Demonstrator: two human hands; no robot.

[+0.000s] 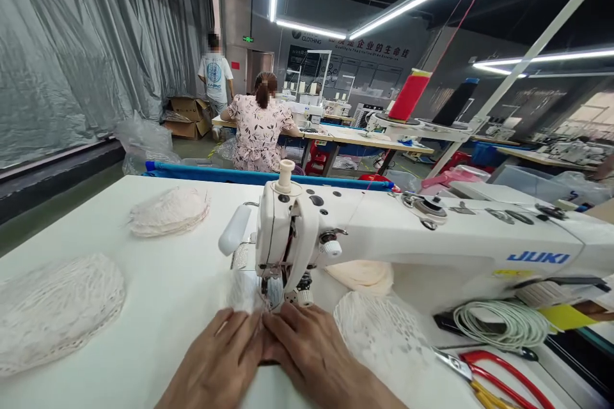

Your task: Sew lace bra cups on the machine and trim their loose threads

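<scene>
Head view: sheer pale fabric (241,291), its long axis unclear, is seen beside the sewing machine's (407,230) needle end, just beyond the nearer left hand (218,354) and the right hand (314,348), fingers bent, close-set, any pinch undeterminable.

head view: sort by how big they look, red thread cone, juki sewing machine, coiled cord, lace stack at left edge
1. Juki sewing machine
2. Lace stack
3. Coiled cord
4. Red thread cone, farther back, so its real size is unsure
</scene>
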